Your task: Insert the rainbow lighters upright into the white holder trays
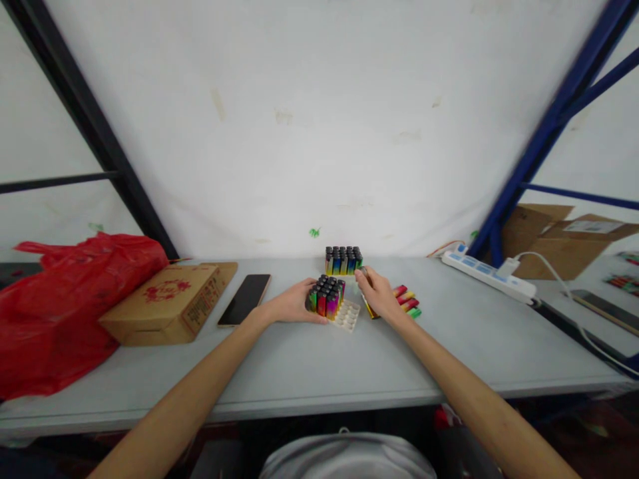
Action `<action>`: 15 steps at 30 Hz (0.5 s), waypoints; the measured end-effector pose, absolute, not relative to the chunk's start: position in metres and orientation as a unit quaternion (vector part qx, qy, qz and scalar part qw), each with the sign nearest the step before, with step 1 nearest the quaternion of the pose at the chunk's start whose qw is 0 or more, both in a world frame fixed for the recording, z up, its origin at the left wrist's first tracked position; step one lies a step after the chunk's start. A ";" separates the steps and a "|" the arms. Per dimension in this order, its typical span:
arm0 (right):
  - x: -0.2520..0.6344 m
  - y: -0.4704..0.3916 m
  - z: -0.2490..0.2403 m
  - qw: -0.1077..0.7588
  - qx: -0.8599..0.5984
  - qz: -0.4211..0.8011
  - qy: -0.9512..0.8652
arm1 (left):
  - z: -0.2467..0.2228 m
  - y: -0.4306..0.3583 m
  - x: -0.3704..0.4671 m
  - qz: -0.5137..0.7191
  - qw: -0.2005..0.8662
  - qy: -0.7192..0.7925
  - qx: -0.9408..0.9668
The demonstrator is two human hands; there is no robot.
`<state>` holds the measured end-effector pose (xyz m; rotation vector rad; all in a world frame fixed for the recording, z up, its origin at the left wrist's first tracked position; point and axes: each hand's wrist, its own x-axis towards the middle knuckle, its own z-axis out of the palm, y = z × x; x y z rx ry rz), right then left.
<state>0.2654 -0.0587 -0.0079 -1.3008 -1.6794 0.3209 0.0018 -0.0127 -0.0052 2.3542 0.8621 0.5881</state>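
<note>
A: Checking your hands — left hand is cupped against the left side of the white tray, fingers curled together and touching the block of lighters standing in it. Bracing it, not lifting; palm sits on the table.

B: And the right?

A: Your right hand lies palm-down just right of the tray, fingers bent loosely, a little apart. Fingertips are up near the tray's far corner. Something small and dark shows at the tips, but I cannot tell whether you're pinching it or only touching it — too small.

B: Loose ones?

A: Loose lighters lie flat beside and partly under your right hand — red, yellow, green ends visible. A second full block stands behind the tray, near the wall, apart from both hands.

B: Tray fill?

A: Left and middle part filled, lighters upright. Right end shows empty sockets.

B: Arm pose?

A: Both forearms stretched forward, converging on the tray at table centre, wrists low. Phone and cardboard box are left of your left arm, red bag beyond them; power strip is far right.
</note>
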 end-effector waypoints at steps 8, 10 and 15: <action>0.264 -0.063 -0.007 0.446 -0.549 0.144 -0.692 | -0.001 -0.016 0.005 0.217 0.260 0.328 0.882; 0.263 -0.061 -0.010 0.442 -0.547 0.148 -0.696 | -0.001 -0.016 0.006 0.216 0.261 0.330 0.881; 0.264 -0.060 -0.012 0.440 -0.554 0.131 -0.695 | -0.001 -0.015 0.005 0.215 0.261 0.326 0.883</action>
